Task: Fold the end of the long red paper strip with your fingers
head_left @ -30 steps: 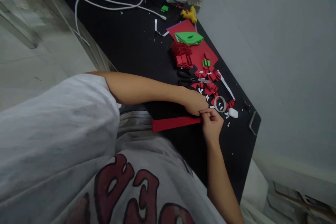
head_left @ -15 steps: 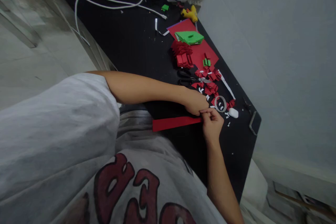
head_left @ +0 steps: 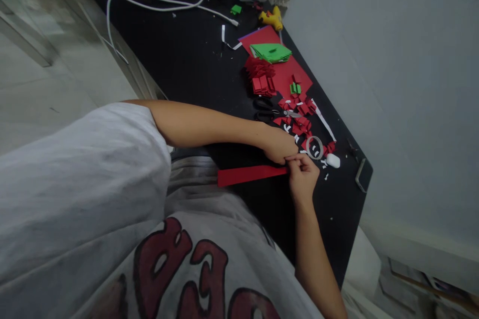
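Observation:
A long red paper strip [head_left: 250, 175] stretches from the table edge near my shirt to my two hands, which meet at its far end. My right hand [head_left: 304, 174] is closed, with thumb and fingertips pinched at that end of the strip. Right against it is my left hand [head_left: 281, 145], bent inward and closed. Its fingertips are mostly hidden behind its own back, by the strip's end. Just beyond the hands are a clear tape roll [head_left: 314, 148] and small curled white scraps [head_left: 287, 128].
Black-handled scissors [head_left: 279, 113] lie among folded red paper pieces [head_left: 301, 125]. Farther up are a red paper stack [head_left: 263, 84], folded green paper [head_left: 271, 53], a yellow glue gun [head_left: 272, 18] and a white cable [head_left: 164, 9]. A white case [head_left: 333, 160] and a phone [head_left: 363, 175] sit rightward.

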The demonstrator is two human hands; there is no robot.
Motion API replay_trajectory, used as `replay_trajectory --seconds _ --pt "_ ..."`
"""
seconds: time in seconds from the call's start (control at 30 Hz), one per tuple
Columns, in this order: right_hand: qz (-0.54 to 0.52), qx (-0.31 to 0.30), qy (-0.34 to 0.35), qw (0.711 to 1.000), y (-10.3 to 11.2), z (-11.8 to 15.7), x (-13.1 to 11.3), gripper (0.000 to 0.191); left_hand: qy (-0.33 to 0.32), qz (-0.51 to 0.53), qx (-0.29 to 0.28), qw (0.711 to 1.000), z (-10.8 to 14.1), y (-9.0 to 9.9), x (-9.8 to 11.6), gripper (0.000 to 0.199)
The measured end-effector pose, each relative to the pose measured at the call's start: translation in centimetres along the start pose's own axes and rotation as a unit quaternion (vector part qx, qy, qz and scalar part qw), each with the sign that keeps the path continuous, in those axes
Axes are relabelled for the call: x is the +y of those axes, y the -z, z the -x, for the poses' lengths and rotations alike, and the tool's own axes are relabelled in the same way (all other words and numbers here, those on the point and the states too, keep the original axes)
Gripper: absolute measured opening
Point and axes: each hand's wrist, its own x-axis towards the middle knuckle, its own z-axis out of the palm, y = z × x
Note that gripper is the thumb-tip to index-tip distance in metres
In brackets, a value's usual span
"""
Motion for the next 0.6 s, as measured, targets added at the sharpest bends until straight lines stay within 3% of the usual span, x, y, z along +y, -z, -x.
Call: replay_trajectory --seconds 0.27,0.6 --pt "0.009 -0.002 0.01 1.0 0.08 0.06 -0.04 0.015 -0.014 -0.048 -0.018 0.999 -0.03 0.0 0.08 0.028" --pt "0.007 -0.005 0.012 1.0 0.06 0.01 0.03 0.015 -0.005 -0.027 -0.022 0.999 0.07 0.17 0.15 0.029"
